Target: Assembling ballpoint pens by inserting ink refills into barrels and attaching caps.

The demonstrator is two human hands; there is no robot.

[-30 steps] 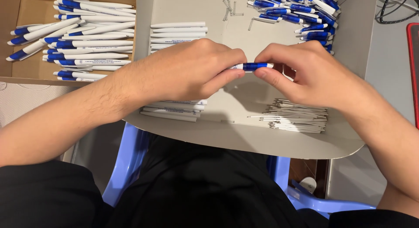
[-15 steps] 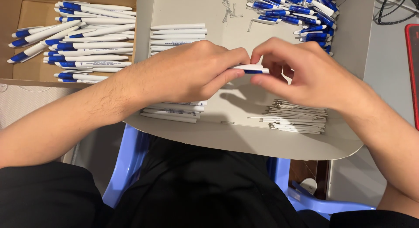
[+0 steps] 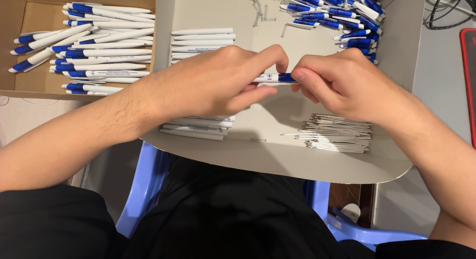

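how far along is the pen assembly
Done: a pile of finished pens fills the box at left. In hand: left hand and right hand join one pen. Left: white barrels, blue tips, refills and springs remain, so plenty to go.

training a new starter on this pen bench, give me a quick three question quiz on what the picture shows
1. True or false: the left hand and right hand hold one white and blue plastic pen between them.
2. Which lies nearest the right hand? A) the pile of thin white ink refills B) the brown cardboard box of finished pens C) the blue plastic chair
3. Fill in: the heap of blue pen parts sits at the far ____ corner of the grey cardboard tray.

Key: 1 true; 2 A; 3 right
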